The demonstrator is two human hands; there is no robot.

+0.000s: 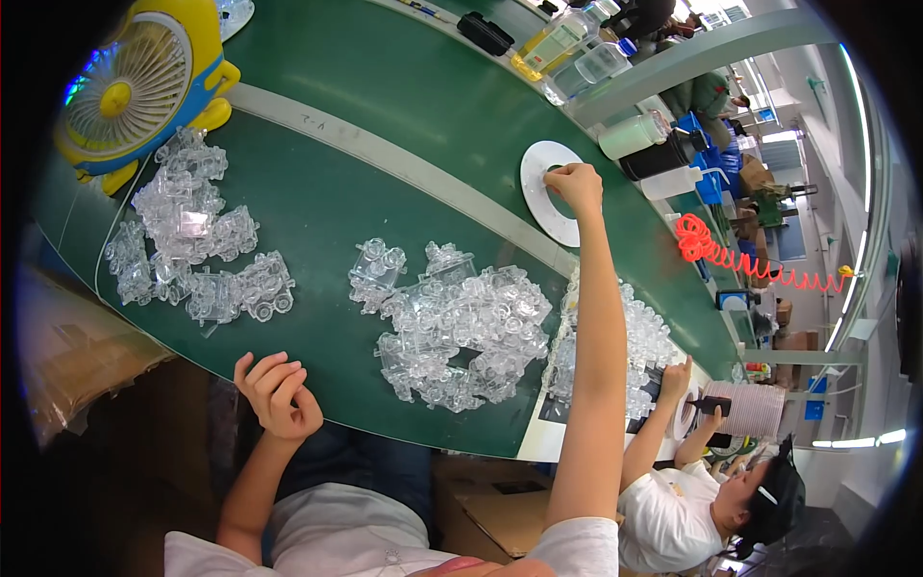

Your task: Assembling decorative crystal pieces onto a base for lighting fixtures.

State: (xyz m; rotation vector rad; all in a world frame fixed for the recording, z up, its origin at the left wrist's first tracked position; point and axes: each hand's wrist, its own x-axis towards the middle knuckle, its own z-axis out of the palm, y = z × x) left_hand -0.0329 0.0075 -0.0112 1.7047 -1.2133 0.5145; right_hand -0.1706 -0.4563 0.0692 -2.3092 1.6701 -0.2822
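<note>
My right hand [577, 185] reaches far across the green table, its fingers pinched together over the middle of a flat white ring-shaped disc [536, 180]. What the fingertips hold, if anything, is hidden. Close to the table's near edge, my left hand [277, 394] hovers with loosely curled fingers, apart and with nothing visible in them. A heap of clear plastic moulded parts [461, 327] lies between my arms. Further left is another pile of clear parts [197, 236]. Beyond my right forearm, more clear pieces [639, 337] are spread, partly hidden by the arm.
A yellow and blue fan [130, 91] stands at the far left. A grey strip [404, 168] crosses the table. Bottles [567, 43] line the back edge, near a red coiled hose [697, 240]. At right, a co-worker [683, 510] in white works at the same table.
</note>
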